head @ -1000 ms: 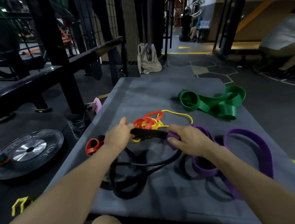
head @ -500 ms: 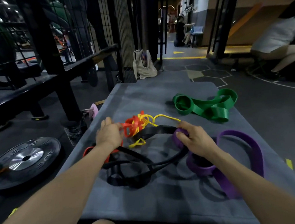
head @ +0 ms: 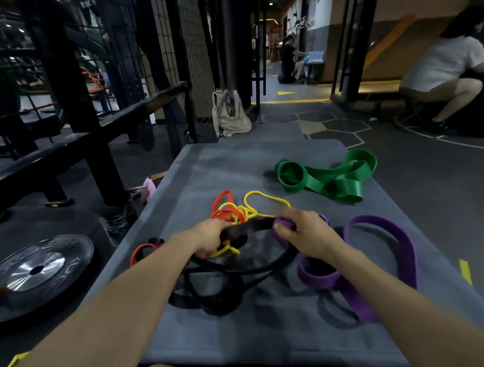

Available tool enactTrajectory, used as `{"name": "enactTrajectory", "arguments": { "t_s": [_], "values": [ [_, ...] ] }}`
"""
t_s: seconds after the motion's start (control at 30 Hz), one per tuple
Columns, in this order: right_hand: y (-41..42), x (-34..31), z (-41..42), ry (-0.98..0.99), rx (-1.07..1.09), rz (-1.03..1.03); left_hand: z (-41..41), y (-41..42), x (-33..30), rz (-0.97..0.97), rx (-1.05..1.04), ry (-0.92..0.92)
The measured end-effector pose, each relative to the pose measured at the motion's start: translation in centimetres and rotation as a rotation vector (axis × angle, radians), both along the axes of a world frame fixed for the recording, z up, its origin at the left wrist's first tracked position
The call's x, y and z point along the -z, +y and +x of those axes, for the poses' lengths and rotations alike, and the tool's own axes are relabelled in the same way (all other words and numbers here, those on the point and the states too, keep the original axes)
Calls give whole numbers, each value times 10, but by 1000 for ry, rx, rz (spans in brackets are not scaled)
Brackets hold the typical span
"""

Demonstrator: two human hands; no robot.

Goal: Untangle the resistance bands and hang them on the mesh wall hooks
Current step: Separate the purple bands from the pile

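Note:
A tangle of resistance bands lies on a grey mat [head: 251, 165]. My left hand [head: 210, 237] grips the wide black band [head: 253, 226], which loops down toward me. My right hand [head: 306, 233] holds the other end of that raised stretch, with the purple band [head: 387, 255] under its fingers. Thin orange bands [head: 222, 205] and yellow bands [head: 263, 203] are knotted together just beyond my hands. A wide green band [head: 328, 178] lies folded apart at the far right of the mat. The black mesh wall [head: 194, 50] stands beyond the mat's far left corner.
A black weight plate [head: 35, 271] lies on the floor to the left, beside a black steel rack [head: 64, 134]. A beige bag [head: 230, 112] leans at the mesh wall's foot. A person [head: 445, 77] crouches at the far right; another sits down the corridor.
My left hand moved right from the orange loop onto the black band and lifted it between both hands. The camera tilted up slightly.

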State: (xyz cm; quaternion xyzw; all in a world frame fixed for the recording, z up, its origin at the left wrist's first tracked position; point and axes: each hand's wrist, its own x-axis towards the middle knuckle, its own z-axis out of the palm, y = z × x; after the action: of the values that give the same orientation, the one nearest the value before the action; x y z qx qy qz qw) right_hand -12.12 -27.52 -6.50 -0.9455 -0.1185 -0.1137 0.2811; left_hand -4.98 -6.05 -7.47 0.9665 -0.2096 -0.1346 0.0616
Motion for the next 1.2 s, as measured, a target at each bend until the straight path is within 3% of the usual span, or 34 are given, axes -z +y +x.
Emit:
{"name": "enactTrajectory", "arguments": {
  "t_s": [0.13,0.27,0.6,0.7,0.83,0.93,1.03,1.1,1.2],
  "values": [
    [-10,23,3,178,91,-175,10,-1,17,233,189,-32],
    [-9,40,6,233,113,-318,15,-5,19,379,227,-101],
    [1,65,2,43,157,-115,25,-15,38,418,150,-237],
    [3,71,1,13,145,-143,32,0,45,201,57,-185],
    [8,73,9,11,146,-197,43,8,30,-353,-278,-227],
    [12,76,13,25,172,-233,98,41,52,-528,-573,-261],
    [13,75,14,44,190,-200,126,55,67,-662,-843,-163],
    [12,73,15,74,194,-149,75,22,30,-686,-828,-104],
    [12,70,18,115,217,-66,37,-8,6,-782,-577,150]
  ]
}}
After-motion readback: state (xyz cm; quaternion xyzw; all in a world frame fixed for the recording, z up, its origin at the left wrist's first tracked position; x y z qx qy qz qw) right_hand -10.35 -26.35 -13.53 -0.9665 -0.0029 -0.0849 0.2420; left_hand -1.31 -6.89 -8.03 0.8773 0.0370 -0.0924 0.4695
